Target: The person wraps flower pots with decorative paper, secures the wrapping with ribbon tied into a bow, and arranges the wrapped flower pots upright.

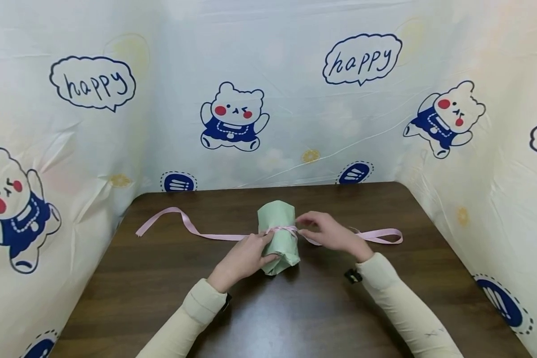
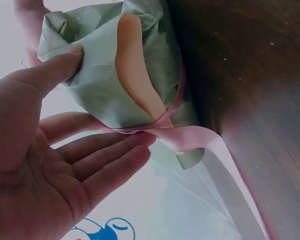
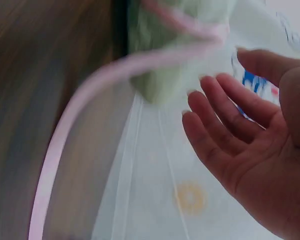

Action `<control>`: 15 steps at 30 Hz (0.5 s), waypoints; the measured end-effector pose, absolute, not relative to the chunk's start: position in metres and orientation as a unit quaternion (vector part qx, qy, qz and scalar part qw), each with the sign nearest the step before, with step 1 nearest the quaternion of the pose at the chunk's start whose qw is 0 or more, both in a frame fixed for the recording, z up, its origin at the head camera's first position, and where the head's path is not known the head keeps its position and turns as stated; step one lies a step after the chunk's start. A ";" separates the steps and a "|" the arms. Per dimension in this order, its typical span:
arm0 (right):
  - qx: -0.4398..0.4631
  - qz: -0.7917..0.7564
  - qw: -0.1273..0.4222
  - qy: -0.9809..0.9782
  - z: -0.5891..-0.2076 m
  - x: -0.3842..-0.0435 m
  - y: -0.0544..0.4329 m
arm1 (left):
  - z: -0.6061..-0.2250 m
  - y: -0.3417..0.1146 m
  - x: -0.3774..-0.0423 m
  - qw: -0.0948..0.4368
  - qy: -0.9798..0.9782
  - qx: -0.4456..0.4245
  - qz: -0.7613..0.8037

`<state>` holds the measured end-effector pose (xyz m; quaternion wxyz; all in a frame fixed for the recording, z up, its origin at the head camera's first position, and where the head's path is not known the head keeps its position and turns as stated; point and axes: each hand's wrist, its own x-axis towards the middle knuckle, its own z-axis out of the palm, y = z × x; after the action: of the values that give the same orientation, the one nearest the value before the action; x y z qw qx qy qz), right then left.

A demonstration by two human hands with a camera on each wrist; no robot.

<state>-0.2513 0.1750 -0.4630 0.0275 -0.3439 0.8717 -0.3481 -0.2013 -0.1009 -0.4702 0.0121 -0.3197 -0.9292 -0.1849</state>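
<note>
A pale green paper-wrapped bundle [image 1: 279, 248] lies on the table, a pink ribbon [image 1: 223, 237] tied around its middle. From the left, my left hand [image 1: 246, 256] rests on the bundle. Seen from the left wrist, its thumb presses the crumpled green paper [image 2: 97, 75] and its extended fingers lie beside the ribbon [image 2: 185, 135]. A smooth tan strip [image 2: 132, 65] shows along the paper there. My right hand [image 1: 328, 231] is at the bundle's right side, near the knot. In the right wrist view, its fingers are spread and loosely bent, holding nothing, apart from the blurred ribbon [image 3: 90, 90].
One ribbon tail curls leftward over the dark wooden table [image 1: 152, 283]; the other ends in a loop [image 1: 387, 235] behind the right wrist. A printed cloth [image 1: 295, 124] with bears and speech bubbles hangs around the back and sides.
</note>
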 end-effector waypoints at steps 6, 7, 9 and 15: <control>-0.318 -0.394 0.017 0.862 -0.476 -0.250 0.142 | -0.475 -0.108 -0.204 -0.007 -0.920 -0.317 -0.232; -0.313 -0.403 0.007 0.860 -0.478 -0.249 0.141 | -0.476 -0.110 -0.204 -0.016 -0.918 -0.315 -0.242; -0.309 -0.417 -0.013 0.855 -0.480 -0.248 0.140 | -0.476 -0.117 -0.206 -0.037 -0.912 -0.311 -0.264; -0.299 -0.443 -0.021 0.845 -0.481 -0.245 0.138 | -0.477 -0.142 -0.220 -0.109 -0.857 -0.341 -0.370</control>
<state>-0.2450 0.1383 -0.4806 -0.0214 -0.2991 0.8449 -0.4430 -0.2196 -0.1424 -0.4767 -0.1093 -0.3409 -0.8573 -0.3700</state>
